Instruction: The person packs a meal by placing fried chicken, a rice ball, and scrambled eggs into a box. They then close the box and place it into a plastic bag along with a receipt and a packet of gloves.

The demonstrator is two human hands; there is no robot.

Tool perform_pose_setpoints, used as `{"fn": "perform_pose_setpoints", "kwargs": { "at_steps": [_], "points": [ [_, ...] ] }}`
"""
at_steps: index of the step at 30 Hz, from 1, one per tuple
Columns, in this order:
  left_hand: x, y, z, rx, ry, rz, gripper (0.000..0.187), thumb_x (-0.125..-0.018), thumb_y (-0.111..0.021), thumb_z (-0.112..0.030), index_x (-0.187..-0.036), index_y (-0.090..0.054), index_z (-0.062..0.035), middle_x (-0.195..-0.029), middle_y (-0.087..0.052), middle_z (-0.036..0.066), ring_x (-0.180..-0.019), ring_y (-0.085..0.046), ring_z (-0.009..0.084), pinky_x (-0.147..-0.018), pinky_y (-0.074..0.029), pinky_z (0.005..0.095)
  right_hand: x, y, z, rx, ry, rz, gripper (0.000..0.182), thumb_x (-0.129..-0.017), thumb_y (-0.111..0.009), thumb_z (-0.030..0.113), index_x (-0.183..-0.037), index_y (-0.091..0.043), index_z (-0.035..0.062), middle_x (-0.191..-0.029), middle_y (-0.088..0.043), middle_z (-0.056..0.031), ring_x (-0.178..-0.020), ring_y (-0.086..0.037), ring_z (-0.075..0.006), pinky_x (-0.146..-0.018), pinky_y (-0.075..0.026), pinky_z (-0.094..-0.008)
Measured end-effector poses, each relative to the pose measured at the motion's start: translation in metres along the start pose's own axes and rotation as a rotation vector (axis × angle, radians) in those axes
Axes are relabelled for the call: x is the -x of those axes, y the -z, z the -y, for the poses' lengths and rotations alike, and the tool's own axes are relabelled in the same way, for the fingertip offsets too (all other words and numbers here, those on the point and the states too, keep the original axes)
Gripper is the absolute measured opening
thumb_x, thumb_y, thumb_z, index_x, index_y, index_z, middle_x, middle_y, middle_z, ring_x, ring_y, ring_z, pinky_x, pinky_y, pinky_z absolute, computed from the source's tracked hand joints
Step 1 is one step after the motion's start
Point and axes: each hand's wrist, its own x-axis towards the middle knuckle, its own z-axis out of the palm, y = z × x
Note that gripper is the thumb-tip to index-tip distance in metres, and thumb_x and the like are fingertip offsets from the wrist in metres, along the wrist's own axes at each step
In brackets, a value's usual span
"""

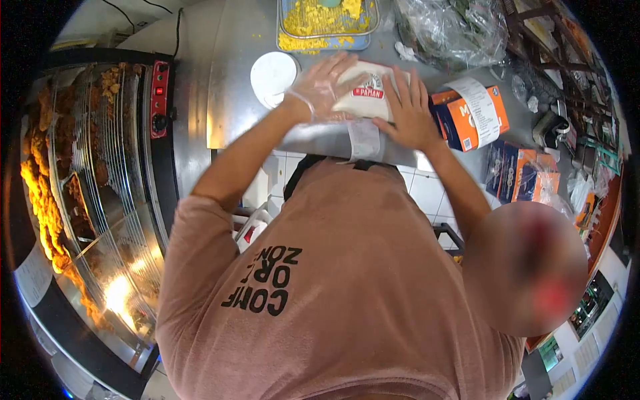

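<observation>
A white food packet [363,90] with a black and red printed logo lies on the steel counter, straight ahead of my body. My left hand [323,87], in a clear plastic glove, rests on its left side with fingers stretched out. Bare, my right hand [408,112] lies on the packet's right side, fingers extended and spread. Below the packet, a printed paper slip [365,139] hangs at the counter's front edge. Part of the packet is hidden under both hands.
Left of the packet is a white round lid or disc [274,79]. A wire-rack tray [283,27] with yellow crumbs stands behind. Orange and blue boxes [460,120] sit to the right, near plastic bags [457,33]. A lit fried-food display case [150,180] stands at left.
</observation>
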Motion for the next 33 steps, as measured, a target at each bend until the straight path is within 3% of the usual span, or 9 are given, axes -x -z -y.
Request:
{"fn": "perform_pose_setpoints", "kwargs": {
  "at_steps": [4,8,11,17,21,24,30,32,33],
  "points": [
    [-0.009,0.022,0.01,-0.014,-0.167,0.134,0.093,-0.084,-0.065,-0.068,-0.159,-0.029,-0.0279,-0.158,-0.029,0.023,-0.146,-0.029,0.0413,-0.123,-0.023,0.0503,-0.009,0.011,-0.014,0.0,0.077,0.192,0.074,-0.093,-0.065,0.043,-0.158,-0.034,0.0244,-0.166,-0.016,-0.0181,-0.148,-0.018,-0.0528,-0.116,-0.033,-0.0591],
    [-0.014,0.017,0.013,-0.12,-0.211,0.084,0.077,-0.089,-0.069,-0.048,-0.156,-0.035,-0.0319,-0.155,-0.037,0.023,-0.138,-0.043,0.0415,-0.118,-0.035,0.0489,-0.008,-0.006,-0.018,0.083,0.129,0.081,0.073,-0.089,-0.072,0.036,-0.155,-0.04,0.0326,-0.166,-0.019,-0.017,-0.146,-0.023,-0.0517,-0.113,-0.041,-0.0534],
    [-0.014,0.02,0.005,-0.162,-0.162,0.155,0.067,-0.095,-0.064,-0.045,-0.155,-0.036,-0.0336,-0.157,-0.034,0.02,-0.141,-0.04,0.0399,-0.12,-0.031,0.0485,-0.004,-0.01,-0.021,0.11,0.141,0.079,0.072,-0.088,-0.072,0.035,-0.154,-0.041,0.0356,-0.165,-0.021,-0.0168,-0.145,-0.025,-0.0515,-0.112,-0.043,-0.0515],
    [-0.005,0.005,0.009,-0.145,-0.201,0.107,0.07,-0.095,-0.058,-0.054,-0.157,-0.032,-0.0381,-0.163,-0.028,0.015,-0.149,-0.027,0.0394,-0.126,-0.021,0.0485,-0.006,0.01,-0.014,0.146,0.14,0.237,0.071,-0.091,-0.066,0.046,-0.155,-0.036,0.0416,-0.164,-0.021,-0.0165,-0.145,-0.027,-0.0507,-0.109,-0.047,-0.0537],
    [-0.004,-0.009,0.022,-0.047,-0.275,0.079,0.08,-0.09,-0.062,-0.058,-0.159,-0.027,-0.038,-0.164,-0.026,0.018,-0.15,-0.026,0.0427,-0.124,-0.02,0.0562,-0.011,0.011,-0.017,0.333,0.214,0.254,0.07,-0.094,-0.054,0.06,-0.157,-0.03,0.0439,-0.163,-0.024,-0.0166,-0.142,-0.033,-0.0538,-0.1,-0.055,-0.0523],
    [-0.005,-0.004,0.022,-0.069,-0.285,0.084,0.082,-0.088,-0.064,-0.058,-0.159,-0.027,-0.0376,-0.165,-0.024,0.017,-0.15,-0.025,0.042,-0.124,-0.02,0.056,-0.018,0.02,-0.011,0.299,0.169,0.437,0.069,-0.094,-0.052,0.061,-0.157,-0.029,0.0448,-0.164,-0.023,-0.0146,-0.142,-0.033,-0.0542,-0.108,-0.048,-0.056],
    [-0.001,0.007,0.021,-0.017,-0.252,0.097,0.079,-0.092,-0.066,-0.049,-0.159,-0.029,-0.0295,-0.164,-0.025,0.017,-0.151,-0.025,0.039,-0.124,-0.023,0.0533,-0.013,0.025,-0.006,0.297,0.275,0.214,0.074,-0.09,-0.054,0.066,-0.157,-0.03,0.0448,-0.162,-0.03,-0.0125,-0.143,-0.036,-0.0453,-0.116,-0.033,-0.0573],
    [0.0,0.014,0.014,-0.025,-0.155,0.122,0.076,-0.095,-0.065,-0.044,-0.159,-0.031,-0.022,-0.162,-0.03,0.018,-0.15,-0.028,0.0369,-0.123,-0.025,0.0501,-0.008,0.035,0.017,0.316,0.171,0.197,0.076,-0.089,-0.057,0.066,-0.156,-0.036,0.0358,-0.159,-0.036,-0.0125,-0.143,-0.038,-0.0425,-0.113,-0.034,-0.0573],
    [-0.001,0.018,0.013,0.189,-0.061,-0.049,0.073,-0.096,-0.063,-0.043,-0.158,-0.032,-0.0169,-0.16,-0.033,0.019,-0.149,-0.031,0.0358,-0.123,-0.026,0.0481,-0.008,0.041,0.033,0.332,0.114,0.184,0.077,-0.089,-0.058,0.066,-0.155,-0.038,0.0314,-0.158,-0.038,-0.0125,-0.142,-0.039,-0.0412,-0.111,-0.034,-0.0573]
  ]
}}
